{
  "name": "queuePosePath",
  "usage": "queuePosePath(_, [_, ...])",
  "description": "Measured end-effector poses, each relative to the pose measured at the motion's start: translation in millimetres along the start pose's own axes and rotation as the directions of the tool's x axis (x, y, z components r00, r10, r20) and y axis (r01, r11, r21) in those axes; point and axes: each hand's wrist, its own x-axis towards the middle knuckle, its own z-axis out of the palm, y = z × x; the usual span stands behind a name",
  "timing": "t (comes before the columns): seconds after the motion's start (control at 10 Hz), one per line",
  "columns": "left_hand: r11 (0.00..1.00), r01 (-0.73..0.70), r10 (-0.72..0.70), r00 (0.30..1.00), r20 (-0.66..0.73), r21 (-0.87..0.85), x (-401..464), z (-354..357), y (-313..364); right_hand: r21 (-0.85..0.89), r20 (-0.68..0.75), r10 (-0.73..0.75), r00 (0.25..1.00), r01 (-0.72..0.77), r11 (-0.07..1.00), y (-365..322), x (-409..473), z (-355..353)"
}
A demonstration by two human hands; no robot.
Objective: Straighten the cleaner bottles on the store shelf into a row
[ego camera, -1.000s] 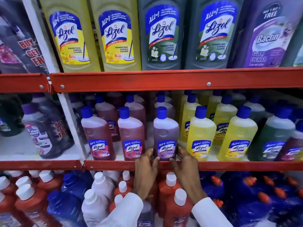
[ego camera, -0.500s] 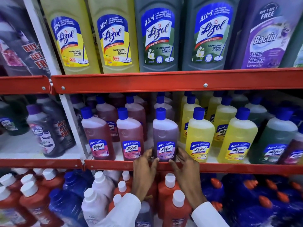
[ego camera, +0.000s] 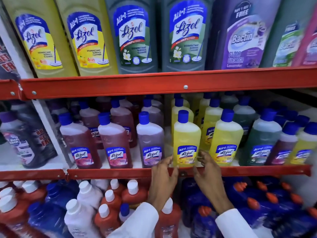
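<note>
On the middle shelf (ego camera: 106, 174) stands a front row of blue-capped cleaner bottles: two pink ones (ego camera: 80, 143) (ego camera: 116, 143), a purple one (ego camera: 151, 143), two yellow ones, a green one (ego camera: 262, 143), and more at the far right. My hands flank the base of the left yellow bottle (ego camera: 187, 134), which stands upright at the shelf's front edge. The fingertips of my left hand (ego camera: 163, 176) touch its lower left side. Those of my right hand (ego camera: 208, 170) touch its lower right side, next to the second yellow bottle (ego camera: 226, 140).
More bottles stand in rows behind the front ones. Large cleaner bottles (ego camera: 133, 35) fill the shelf above. Below, red, white and blue bottles (ego camera: 109, 200) crowd under my forearms. A white upright (ego camera: 51, 133) divides off dark bottles (ego camera: 25, 138) on the left.
Both hands have let go of the purple bottle and shifted right to the left yellow bottle. The view has swung right with them.
</note>
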Motion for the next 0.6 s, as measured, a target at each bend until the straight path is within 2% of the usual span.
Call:
queuePosePath(0.1, [1.0,0.026,-0.026,1.0,0.015,-0.005,3.9,3.4,3.4,0.0,0.049,-0.025,0.998,0.025,1.0,2.6,4.1,-3.5])
queuePosePath(0.5, [0.994,0.112,-0.112,0.994,-0.013,-0.006,4.3,7.2,7.7,0.037,0.052,-0.028,0.998,0.026,0.999,9.9,6.5,-3.4])
queuePosePath(0.6, [0.995,0.075,-0.073,0.997,-0.037,0.068,5.0,3.1,10.8,0.157,-0.154,0.025,0.988,0.0,0.988,6.2,-2.2,-16.8])
